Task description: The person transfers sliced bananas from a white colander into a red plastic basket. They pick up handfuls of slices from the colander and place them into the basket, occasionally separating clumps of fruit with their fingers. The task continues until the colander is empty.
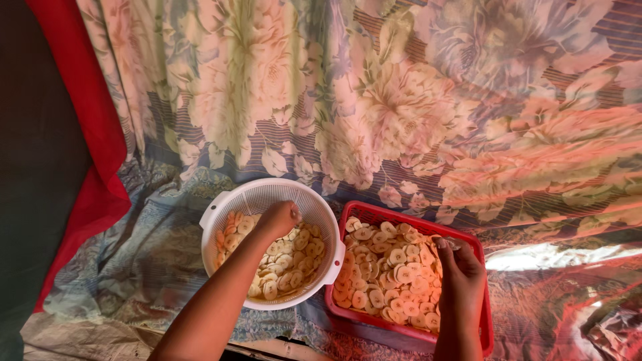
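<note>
Head view: L hand (279, 218) w/ grip clenched, fingers bunched over banana slices (287, 261) in white round colander (267, 197). R hand (458, 267) grip pinching one slice (452, 243) at far rim of red rectangular basket (401, 217), more slices just left of it. Floral cloth (401, 100) beneath & behind.

No packages, labels, signs or screens in view.
</note>
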